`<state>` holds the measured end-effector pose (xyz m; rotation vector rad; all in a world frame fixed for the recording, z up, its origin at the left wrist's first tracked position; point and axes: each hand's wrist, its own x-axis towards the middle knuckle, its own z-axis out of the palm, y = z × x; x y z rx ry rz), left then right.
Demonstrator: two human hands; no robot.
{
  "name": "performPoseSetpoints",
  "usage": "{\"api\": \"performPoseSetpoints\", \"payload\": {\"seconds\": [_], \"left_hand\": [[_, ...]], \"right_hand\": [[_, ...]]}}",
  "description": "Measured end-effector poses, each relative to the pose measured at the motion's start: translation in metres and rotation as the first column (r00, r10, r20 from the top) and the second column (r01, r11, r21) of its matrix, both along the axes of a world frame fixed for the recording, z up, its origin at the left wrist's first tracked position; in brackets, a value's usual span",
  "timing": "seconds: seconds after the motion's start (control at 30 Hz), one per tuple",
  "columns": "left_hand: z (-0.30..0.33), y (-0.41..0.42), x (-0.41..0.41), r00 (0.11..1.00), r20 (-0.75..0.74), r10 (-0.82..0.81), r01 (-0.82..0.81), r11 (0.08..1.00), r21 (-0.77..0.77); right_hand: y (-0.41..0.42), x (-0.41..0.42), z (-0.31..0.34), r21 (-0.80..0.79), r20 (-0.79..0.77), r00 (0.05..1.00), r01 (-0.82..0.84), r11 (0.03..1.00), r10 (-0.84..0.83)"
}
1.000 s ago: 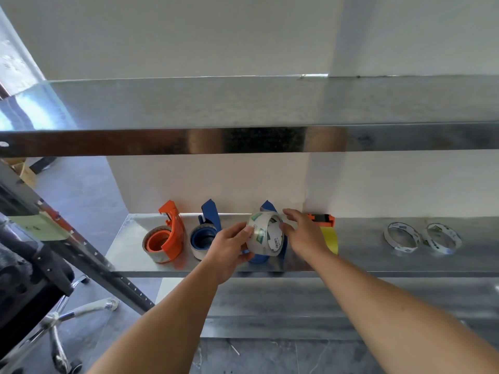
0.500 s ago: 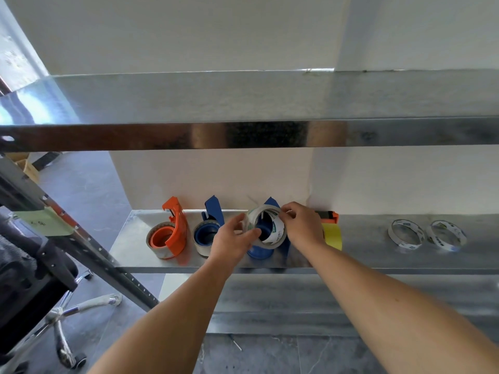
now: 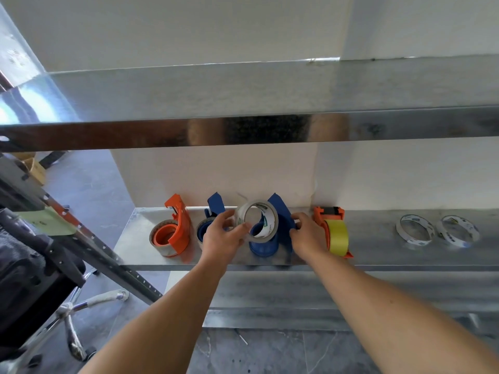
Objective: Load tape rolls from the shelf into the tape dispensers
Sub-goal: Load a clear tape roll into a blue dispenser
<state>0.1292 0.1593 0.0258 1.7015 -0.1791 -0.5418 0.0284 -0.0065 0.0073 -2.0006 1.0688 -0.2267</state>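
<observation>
Left hand [image 3: 224, 234] pinches the clear tape roll [image 3: 258, 221] over the blue dispenser [image 3: 266, 238], which the right hand [image 3: 306, 234] grips; two rolls [image 3: 414, 229] remain on the shelf [image 3: 378, 238].

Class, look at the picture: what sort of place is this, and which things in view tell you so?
Probably a storeroom or workshop: bare metal shelving, a row of tape dispensers such as the orange one, and a wheeled office chair on a grey floor.

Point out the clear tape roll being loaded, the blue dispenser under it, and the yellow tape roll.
clear tape roll [image 3: 270, 222]: head view, right rim.
blue dispenser [image 3: 263, 245]: head view, round hub.
yellow tape roll [image 3: 337, 236]: head view, outer face.
</observation>
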Motion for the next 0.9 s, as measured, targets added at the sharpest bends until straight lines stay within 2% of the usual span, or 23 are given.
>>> {"api": "performPoseSetpoints", "payload": {"seconds": [0.13, 0.33, 0.53, 0.63, 0.9], "left_hand": [[0.002, -0.002, 0.002, 0.999, 0.025, 0.047, -0.046, 0.999, -0.018], [0.013, -0.007, 0.002, 0.992, -0.125, -0.029, 0.017, 0.995, -0.096], [0.005, -0.016, 0.004, 0.978, -0.202, -0.04, 0.062, 0.993, 0.103], [-0.003, -0.021, 0.001, 0.967, -0.256, -0.006, 0.046, 0.987, 0.151], [-0.032, -0.035, 0.002, 0.963, -0.27, 0.014, 0.062, 0.96, 0.272]], "right_hand": [[-0.001, 0.003, -0.002, 0.024, 0.001, 0.998, 0.061, 0.998, -0.062], [-0.004, 0.0, 0.0, 0.1, 0.028, 0.997, 0.075, 0.992, -0.079], [-0.001, -0.001, 0.002, 0.041, 0.032, 1.0, 0.001, 0.999, -0.002], [-0.002, -0.003, 0.001, 0.028, 0.028, 1.0, -0.008, 1.0, 0.007], [0.001, -0.004, -0.001, 0.024, 0.031, 1.0, -0.005, 1.0, 0.004]]}}
